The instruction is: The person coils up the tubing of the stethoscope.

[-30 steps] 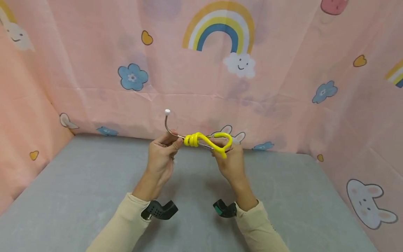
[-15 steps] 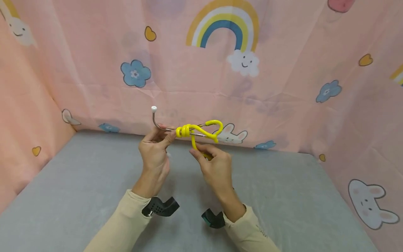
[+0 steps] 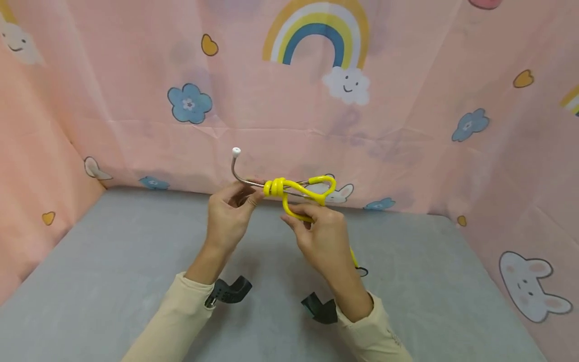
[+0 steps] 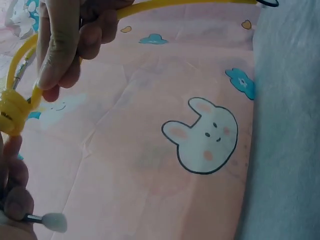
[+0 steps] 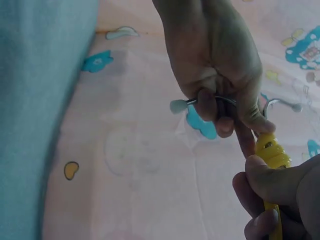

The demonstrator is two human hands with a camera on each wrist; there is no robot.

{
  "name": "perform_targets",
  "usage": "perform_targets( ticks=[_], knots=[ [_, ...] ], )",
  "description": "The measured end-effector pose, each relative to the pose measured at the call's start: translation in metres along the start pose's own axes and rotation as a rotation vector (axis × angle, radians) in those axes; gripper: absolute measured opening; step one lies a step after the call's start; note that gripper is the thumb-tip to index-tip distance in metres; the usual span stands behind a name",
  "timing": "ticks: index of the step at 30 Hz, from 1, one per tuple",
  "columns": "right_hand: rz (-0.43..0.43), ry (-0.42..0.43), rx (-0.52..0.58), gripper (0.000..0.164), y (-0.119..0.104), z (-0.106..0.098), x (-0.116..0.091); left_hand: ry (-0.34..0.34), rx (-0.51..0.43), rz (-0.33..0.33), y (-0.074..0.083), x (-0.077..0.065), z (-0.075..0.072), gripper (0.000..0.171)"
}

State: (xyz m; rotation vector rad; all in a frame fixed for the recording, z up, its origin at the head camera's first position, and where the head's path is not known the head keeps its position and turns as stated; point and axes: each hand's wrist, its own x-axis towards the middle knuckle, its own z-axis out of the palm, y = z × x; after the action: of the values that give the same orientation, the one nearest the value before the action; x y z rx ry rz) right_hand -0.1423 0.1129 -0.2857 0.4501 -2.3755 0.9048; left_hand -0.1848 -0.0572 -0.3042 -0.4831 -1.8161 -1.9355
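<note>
A stethoscope with yellow tubing (image 3: 289, 213) is held up in front of the back cloth, its metal ear tubes (image 3: 246, 182) lying sideways. Several turns of the tubing wrap the metal in a tight coil (image 3: 274, 187). My left hand (image 3: 226, 216) pinches the ear tubes just left of the coil; one white ear tip (image 3: 236, 152) points up beyond it, and the other (image 4: 54, 222) shows below the fingers in the left wrist view. With thumb and fingers my right hand (image 3: 323, 236) grips the tubing below the coil. A black-rimmed end (image 3: 363, 272) hangs behind my right wrist.
A grey cloth-covered table (image 3: 271, 322) lies below both hands. Pink printed cloth (image 3: 407, 125) encloses it at the back and on both sides. Black camera mounts (image 3: 232, 291) sit at both wrists.
My right hand has gone from behind the Y-shaped junction down to the tubing below the coil, then slightly right and up. The black-rimmed end has come into view. My left hand keeps its pinch.
</note>
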Motion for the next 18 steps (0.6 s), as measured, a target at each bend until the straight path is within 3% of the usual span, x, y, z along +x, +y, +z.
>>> perform_targets(
  ticks=[4, 10, 14, 18],
  knots=[
    [-0.006, -0.023, 0.006, 0.022, 0.005, -0.006, 0.003, -0.145, 0.027, -0.036, 0.003, 0.0, -0.003, 0.028],
    [0.01, -0.067, 0.033, 0.024, 0.013, -0.012, 0.008, -0.239, 0.009, -0.051, 0.008, 0.002, -0.002, 0.037],
    [0.025, -0.118, 0.045, 0.026, 0.013, -0.013, 0.009, -0.189, 0.033, -0.028, 0.009, 0.002, -0.001, 0.038],
    [0.039, -0.163, 0.033, 0.024, 0.013, -0.012, 0.006, -0.111, 0.093, -0.058, 0.007, -0.003, 0.002, 0.035]
  ],
)
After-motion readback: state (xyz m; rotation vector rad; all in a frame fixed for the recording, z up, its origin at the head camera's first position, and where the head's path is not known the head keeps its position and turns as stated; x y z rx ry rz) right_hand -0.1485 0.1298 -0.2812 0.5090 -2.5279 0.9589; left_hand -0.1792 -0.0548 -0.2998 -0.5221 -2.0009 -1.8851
